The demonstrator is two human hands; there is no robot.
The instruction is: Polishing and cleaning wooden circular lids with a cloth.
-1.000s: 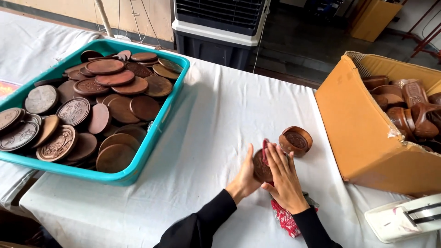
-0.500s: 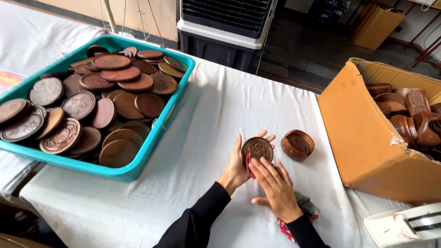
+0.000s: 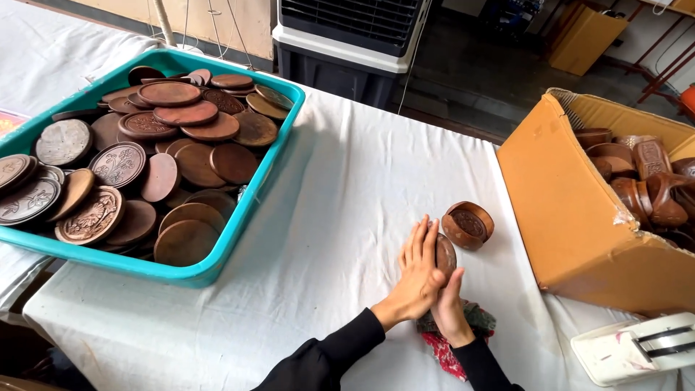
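Head view: left hand [image 3: 416, 279], right hand [image 3: 449, 311] grip brown disc [image 3: 446, 255] pressed between palms.

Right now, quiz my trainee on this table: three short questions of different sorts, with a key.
1. True or false: the left hand and right hand press a brown disc between them.
2. What holds the pile of brown discs on the left?
A. the teal tub
B. the cardboard box
C. a wire basket
3. Fill in: a round brown box lies on the white cloth between the hands and the ____ box.

Key: 1 true; 2 A; 3 cardboard.
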